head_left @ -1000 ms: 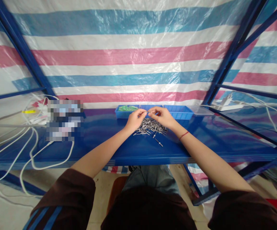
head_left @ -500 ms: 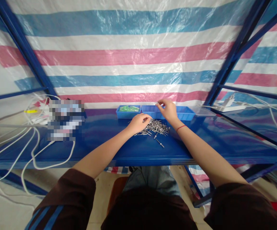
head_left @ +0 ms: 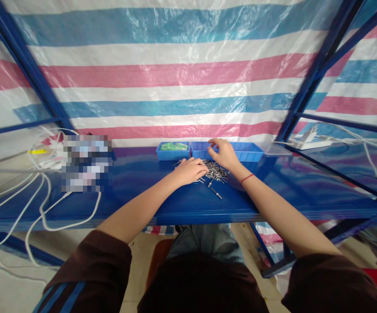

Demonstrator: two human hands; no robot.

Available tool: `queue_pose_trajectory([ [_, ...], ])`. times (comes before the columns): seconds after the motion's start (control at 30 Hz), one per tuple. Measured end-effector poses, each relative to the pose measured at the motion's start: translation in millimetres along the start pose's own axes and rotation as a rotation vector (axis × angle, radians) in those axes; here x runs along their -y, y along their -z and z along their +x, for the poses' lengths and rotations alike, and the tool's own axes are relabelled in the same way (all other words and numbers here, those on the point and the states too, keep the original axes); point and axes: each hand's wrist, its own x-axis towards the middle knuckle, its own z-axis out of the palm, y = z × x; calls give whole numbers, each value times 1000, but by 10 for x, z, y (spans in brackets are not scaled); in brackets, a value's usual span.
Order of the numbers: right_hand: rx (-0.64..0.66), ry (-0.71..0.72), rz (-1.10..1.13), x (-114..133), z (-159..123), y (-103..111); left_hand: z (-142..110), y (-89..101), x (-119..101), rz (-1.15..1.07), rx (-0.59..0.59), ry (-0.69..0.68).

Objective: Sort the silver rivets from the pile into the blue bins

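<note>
A loose pile of metal blind rivets lies on the blue bench, two of them apart in front. My left hand rests over the left side of the pile, its fingers curled down and pressed close together on the rivets; whatever is under the fingertips is hidden. My right hand hovers behind the pile, at the front of a long blue bin. Its thumb and index finger are apart and I see nothing between them. Left of that bin stands a smaller blue bin holding green-and-white packets.
White cables loop over the bench's left end, beside a blurred-out object. A clear plastic lid lies right of the bins. Blue metal posts and a striped sheet enclose the back.
My right hand's thumb and finger have parted from a pinch near the long bin. My left hand has turned palm down and lowered onto the rivets. The view has shifted slightly.
</note>
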Motion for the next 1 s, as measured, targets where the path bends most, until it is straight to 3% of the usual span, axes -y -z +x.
queue_pose_trajectory([
  [0.33, 21, 1, 63, 111, -52, 56, 45, -116, 7, -193, -39, 74],
  [0.63, 110, -7, 139, 189, -67, 107, 134, -122, 164, -525, -382, 211],
  [0.77, 161, -33, 237, 237, -90, 90, 134, -138, 195, -629, -447, 294],
  [1.0, 179, -85, 395, 263, -110, 34, 128, -151, 187, -618, -511, 254],
])
